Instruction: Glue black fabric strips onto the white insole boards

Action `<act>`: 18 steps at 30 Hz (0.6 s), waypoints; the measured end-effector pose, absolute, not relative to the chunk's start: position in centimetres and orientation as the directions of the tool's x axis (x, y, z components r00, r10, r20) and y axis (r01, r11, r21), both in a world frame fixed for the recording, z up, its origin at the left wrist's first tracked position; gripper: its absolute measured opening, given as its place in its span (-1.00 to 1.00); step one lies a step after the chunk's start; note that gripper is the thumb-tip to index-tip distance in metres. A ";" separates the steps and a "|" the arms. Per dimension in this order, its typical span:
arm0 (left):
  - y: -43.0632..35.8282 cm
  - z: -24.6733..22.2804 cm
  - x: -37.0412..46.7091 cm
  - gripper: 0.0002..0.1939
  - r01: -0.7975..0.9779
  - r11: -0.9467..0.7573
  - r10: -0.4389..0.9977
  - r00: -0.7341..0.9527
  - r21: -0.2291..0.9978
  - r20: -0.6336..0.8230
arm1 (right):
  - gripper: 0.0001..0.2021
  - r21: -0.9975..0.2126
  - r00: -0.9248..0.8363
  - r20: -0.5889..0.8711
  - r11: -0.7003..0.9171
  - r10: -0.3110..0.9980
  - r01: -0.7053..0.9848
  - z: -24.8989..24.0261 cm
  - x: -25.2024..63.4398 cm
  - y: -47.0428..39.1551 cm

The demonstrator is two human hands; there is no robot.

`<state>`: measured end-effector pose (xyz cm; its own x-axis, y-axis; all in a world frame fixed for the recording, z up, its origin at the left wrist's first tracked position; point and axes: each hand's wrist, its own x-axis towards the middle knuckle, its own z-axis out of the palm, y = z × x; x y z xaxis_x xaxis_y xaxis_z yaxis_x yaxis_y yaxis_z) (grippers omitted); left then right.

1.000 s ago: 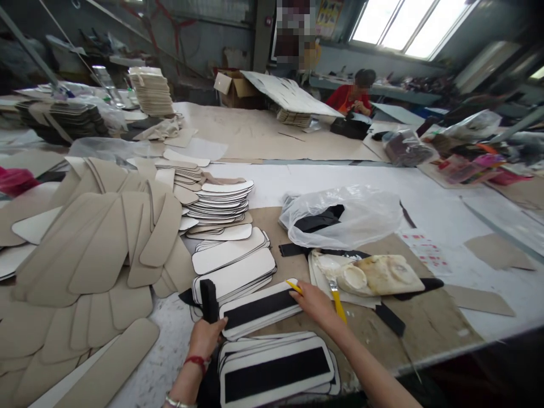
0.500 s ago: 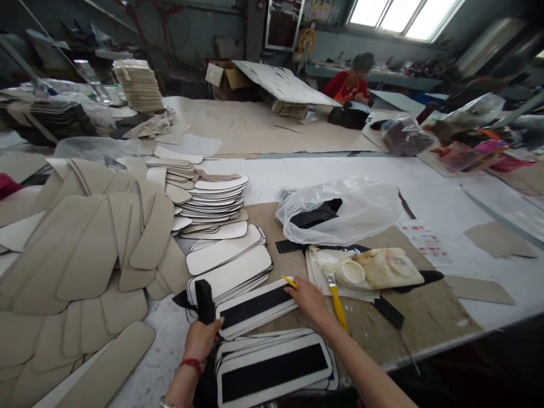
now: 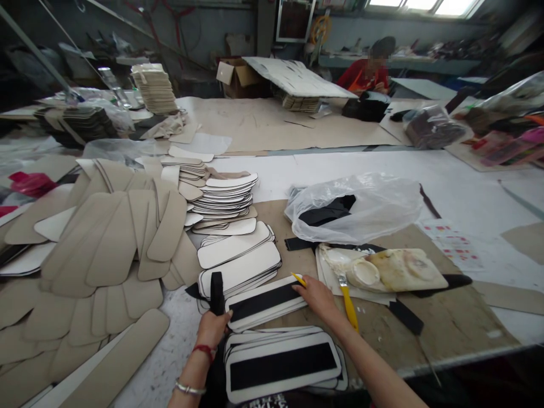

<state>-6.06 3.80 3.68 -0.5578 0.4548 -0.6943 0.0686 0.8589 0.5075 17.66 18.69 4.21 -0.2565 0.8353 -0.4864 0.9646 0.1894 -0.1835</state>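
Tabletop (image 3: 272, 170), bearing all. Beige panels (image 3: 110, 238), lg. heap, L side, prob. kept off work spot. Black-centred panel (image 3: 264, 301), on stack, front ctr., betw. both hands, likely for easy reach. R grip (image 3: 318, 294): part-closed on yellow tool (image 3: 298, 279), at panel's R end, prob. steadying. L grip (image 3: 212, 327): closed on black strips (image 3: 216, 292), upright, thumb at panel's L end, apparently pinning it.

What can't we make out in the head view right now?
All in the head view:
Pointed yellow tool: back end, hidden by right hand.
Black strips: gripped part, behind left hand.
Plastic bag: full contents, cloudy folds.
Red-marked sheet: print too small.
White lettering: cut by bottom edge.
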 end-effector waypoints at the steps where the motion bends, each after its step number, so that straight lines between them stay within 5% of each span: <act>1: 3.7 3.6 -6.1 -0.75 0.064 0.857 0.456 -0.558 0.512 -0.693 | -0.73 -0.196 -0.261 -0.486 0.187 0.834 0.963 4.2 17.7 18.8; 10: 3.1 2.8 -6.3 -0.64 0.020 0.826 0.486 -0.532 0.564 -0.693 | -0.70 -0.244 -0.223 -0.423 0.126 0.878 0.961 4.5 19.1 19.4; 18: 2.3 4.1 -6.2 -0.64 -0.050 0.776 0.519 -0.516 0.628 -0.682 | -0.68 -0.406 -0.324 -0.370 0.162 0.871 0.899 4.9 20.0 19.2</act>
<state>-6.23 2.33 4.14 -0.5157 0.5186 -0.6820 -0.0500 0.7764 0.6282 20.02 19.18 4.94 -0.3239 0.8707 -0.3701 0.8995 0.1621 -0.4058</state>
